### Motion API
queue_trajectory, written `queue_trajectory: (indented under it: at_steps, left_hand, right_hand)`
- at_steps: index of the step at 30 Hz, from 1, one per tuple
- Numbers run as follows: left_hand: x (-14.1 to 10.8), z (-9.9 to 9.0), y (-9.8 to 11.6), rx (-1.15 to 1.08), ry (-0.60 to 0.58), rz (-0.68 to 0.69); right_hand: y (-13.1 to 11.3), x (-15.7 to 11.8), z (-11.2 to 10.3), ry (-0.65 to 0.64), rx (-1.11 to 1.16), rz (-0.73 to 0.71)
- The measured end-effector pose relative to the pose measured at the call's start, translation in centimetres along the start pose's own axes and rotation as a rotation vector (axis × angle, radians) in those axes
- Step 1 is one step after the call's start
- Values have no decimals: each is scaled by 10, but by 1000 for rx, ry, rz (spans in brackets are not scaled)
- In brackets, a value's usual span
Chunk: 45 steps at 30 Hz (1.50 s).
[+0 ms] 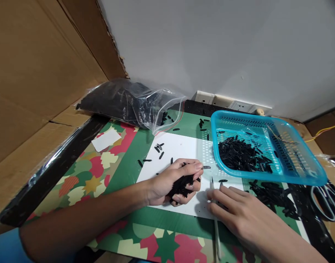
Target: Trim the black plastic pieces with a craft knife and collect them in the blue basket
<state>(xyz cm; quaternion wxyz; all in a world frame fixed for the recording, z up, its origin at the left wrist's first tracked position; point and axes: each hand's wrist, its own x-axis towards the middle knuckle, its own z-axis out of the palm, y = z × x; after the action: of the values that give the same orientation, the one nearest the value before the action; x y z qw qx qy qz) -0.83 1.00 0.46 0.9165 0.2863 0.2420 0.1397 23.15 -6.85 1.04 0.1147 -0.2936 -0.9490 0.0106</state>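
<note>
My left hand (184, 182) is closed around a bunch of small black strips (181, 185), above the white sheet (178, 144). Between its thumb and forefinger one flat strip (206, 167) sticks out to the right. In my right hand (236, 208) is a thin, pale, pen-like tool (217, 237), its dark pointed tip upward, just below that strip. The exact kind of tool cannot be made out. Beyond the right fingers lies a single black strip (223, 180). Loose strips (159, 147) also lie on the sheet past my left hand.
A blue basket (268, 179) at the right holds a heap of black strips. More strips (274, 197) lie below it, near scissors (322, 204). A zip bag (123, 102) of black material rests at the back left. Cardboard (41, 54) stands left; wall sockets (241, 106) are behind.
</note>
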Motion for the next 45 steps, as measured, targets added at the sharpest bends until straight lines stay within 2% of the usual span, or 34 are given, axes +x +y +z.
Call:
queue_trajectory:
  at_steps: [5,9,11,15,17,20,23,26,32,36,42,45]
  left_hand:
    - [0,0,-1,15,16,8]
    - [0,-1,-2,14,22,14]
    - [-1,-1,-3,12,1,10]
    - [-2,0,-3,24,-84,-33]
    - [-2,2,-4,36,-110,-60]
    - [-2,3,-4,18,-140,-97]
    - [-2,3,-4,-9,-178,-94]
    - [-2,3,-4,-27,-206,-66]
    - [-2,4,-4,-52,-214,-39]
    - [-2,4,-4,-34,-168,-21]
    - [0,5,-4,65,-123,13]
    - [-1,6,-4,85,-96,3]
  right_hand:
    - [-3,5,6,102,-3,-26]
    - [-3,8,-9,185,155,-25]
    - [-4,7,-18,339,415,28]
    - [-8,6,-26,865,998,333]
    - [-10,6,-23,960,1149,494]
    - [-12,10,-17,975,1281,622]
    - [-13,12,-13,1029,1296,685]
    - [-14,12,-12,1083,1268,715]
    - [-19,15,-12,1115,1229,673]
    - [-21,15,-11,1152,1235,759]
    - [-17,15,-12,1071,1434,867]
    - [-14,13,-14,935,1531,902]
